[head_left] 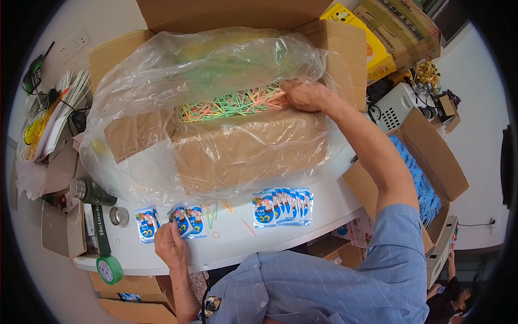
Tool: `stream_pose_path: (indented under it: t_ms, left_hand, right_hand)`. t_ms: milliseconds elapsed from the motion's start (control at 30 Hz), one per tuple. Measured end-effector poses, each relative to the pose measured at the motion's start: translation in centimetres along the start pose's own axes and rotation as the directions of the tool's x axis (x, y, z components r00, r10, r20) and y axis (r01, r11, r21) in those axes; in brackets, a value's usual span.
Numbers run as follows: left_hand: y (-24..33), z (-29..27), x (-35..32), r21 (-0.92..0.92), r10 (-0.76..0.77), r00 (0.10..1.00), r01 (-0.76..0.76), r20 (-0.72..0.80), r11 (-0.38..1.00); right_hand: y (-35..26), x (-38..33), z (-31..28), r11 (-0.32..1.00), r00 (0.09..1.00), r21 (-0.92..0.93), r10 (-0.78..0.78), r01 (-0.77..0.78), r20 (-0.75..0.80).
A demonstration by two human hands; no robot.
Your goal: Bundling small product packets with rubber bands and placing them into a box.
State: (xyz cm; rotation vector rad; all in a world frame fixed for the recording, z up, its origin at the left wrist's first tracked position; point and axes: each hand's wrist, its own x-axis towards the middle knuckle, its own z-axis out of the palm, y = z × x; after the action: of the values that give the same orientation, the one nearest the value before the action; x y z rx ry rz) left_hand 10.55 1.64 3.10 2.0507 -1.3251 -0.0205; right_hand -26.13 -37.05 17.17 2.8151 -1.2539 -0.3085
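A large cardboard box (248, 154) lined with clear plastic film (135, 92) stands on the white table. Inside it lies a heap of thin pink, green and yellow sticks (229, 106). My right hand (307, 95) reaches into the heap's right end, fingers curled around some sticks, the tips partly hidden. At the table's front, my left hand (171, 245) has its fingers closed on the edge of a small blue-and-white sachet (183, 224). To its left lies another sachet (145, 222), and farther right a fanned row of several sachets (283, 207).
Loose sticks (213, 213) and rubber bands (216, 235) lie between the sachets. On the left are a metal cup (118, 216), a dark green bottle (94, 193) and green tape (109, 269). An open carton of blue packets (415, 173) stands right; a person (450, 294) is beyond.
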Motion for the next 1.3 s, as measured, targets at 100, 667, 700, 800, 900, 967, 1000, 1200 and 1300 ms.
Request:
stream_pose_path:
  t_ms: [100,667,700,800,900,967,1000,1200,1300]
  left_hand:
    - [0.3,-0.5,0.2,0.016,-0.003,1.000,0.003,-0.003,1.000]
    - [12.9,-2.8,1.6,-0.907,0.100,0.984,0.093,0.147,0.411]
    - [14.8,-2.1,2.2,-0.934,0.154,0.971,0.122,0.182,0.335]
    - [16.9,0.5,3.3,-0.857,0.361,0.819,0.275,0.446,0.435]
    - [18.3,3.2,1.8,-0.784,0.446,0.646,0.513,0.620,0.349]
    - [17.9,5.2,0.4,-0.766,0.308,0.705,0.547,0.639,0.338]
    - [17.8,5.3,0.1,-0.756,0.278,0.706,0.573,0.651,0.315]
    - [14.9,7.1,-2.0,-0.609,0.290,0.536,0.708,0.793,0.358]
    - [15.4,6.8,-2.8,-0.472,0.175,0.442,0.766,0.880,0.436]
  right_hand:
    - [-0.3,-0.7,-1.0,0.991,0.998,0.118,0.065,-0.062,-0.023]
    - [-16.3,-12.9,-1.7,-0.230,0.820,0.857,-0.478,-0.462,0.314]
    - [-18.1,-13.7,-0.5,-0.262,0.777,0.815,-0.543,-0.517,0.319]
    - [-21.5,-15.5,2.4,-0.379,0.782,0.766,-0.572,-0.519,0.247]
    - [-22.8,-17.2,5.6,-0.543,0.833,0.683,-0.522,-0.489,0.183]
    - [-23.8,-17.6,9.6,-0.664,0.855,0.589,-0.510,-0.461,0.095]
    - [-24.8,-17.2,10.0,-0.713,0.864,0.520,-0.492,-0.471,0.108]
    - [-28.3,-17.9,14.1,-0.847,0.921,0.362,-0.372,-0.389,0.120]
    - [-29.5,-18.3,15.3,-0.888,0.950,0.341,-0.275,-0.309,0.146]
